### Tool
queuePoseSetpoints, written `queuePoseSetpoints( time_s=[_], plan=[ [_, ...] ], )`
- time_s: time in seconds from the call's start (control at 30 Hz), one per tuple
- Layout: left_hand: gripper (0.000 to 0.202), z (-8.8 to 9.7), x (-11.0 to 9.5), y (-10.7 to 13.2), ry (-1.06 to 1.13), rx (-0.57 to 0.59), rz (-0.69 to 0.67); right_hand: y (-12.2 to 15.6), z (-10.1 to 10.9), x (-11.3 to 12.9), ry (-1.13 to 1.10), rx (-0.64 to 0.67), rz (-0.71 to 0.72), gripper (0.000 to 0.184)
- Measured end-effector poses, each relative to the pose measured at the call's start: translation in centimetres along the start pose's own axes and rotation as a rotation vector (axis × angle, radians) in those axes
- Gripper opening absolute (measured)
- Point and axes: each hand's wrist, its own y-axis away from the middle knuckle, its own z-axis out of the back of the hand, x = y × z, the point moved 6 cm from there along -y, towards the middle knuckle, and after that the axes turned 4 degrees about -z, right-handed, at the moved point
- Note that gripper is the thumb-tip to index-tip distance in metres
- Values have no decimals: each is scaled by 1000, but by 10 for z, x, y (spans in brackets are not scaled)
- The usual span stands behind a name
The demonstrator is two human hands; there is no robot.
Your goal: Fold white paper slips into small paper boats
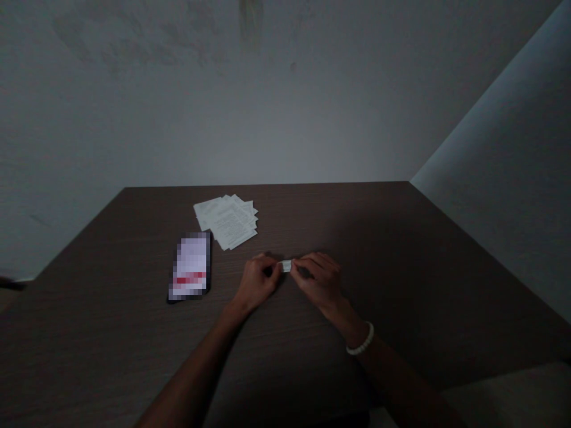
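Note:
My left hand (259,279) and my right hand (317,278) meet over the middle of a dark brown table (401,249). Both pinch a small folded piece of white paper (286,266) between their fingertips, the left at its left end, the right at its right end. The paper is low, at or just above the tabletop. Most of it is hidden by my fingers. A white bead bracelet (361,343) circles my right wrist.
A loose stack of several printed white sheets (228,220) lies beyond my hands, toward the back left. A phone with a lit screen (191,267) lies flat to the left of my left hand. Grey walls stand behind and to the right of the table.

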Motion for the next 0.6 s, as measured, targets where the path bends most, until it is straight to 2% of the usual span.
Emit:
queuePoseSetpoints(
  time_s=[0.17,0.33,0.6],
  plan=[
    [22,0,-1,0,68,43,4,2,1,-4,6,-36,-7,14],
    [22,0,-2,1,117,71,0,3,2,-7,4,-45,-31,14],
    [18,-2,-2,2,99,48,-38,1,4,-3,58,-41,17,18]
  ],
)
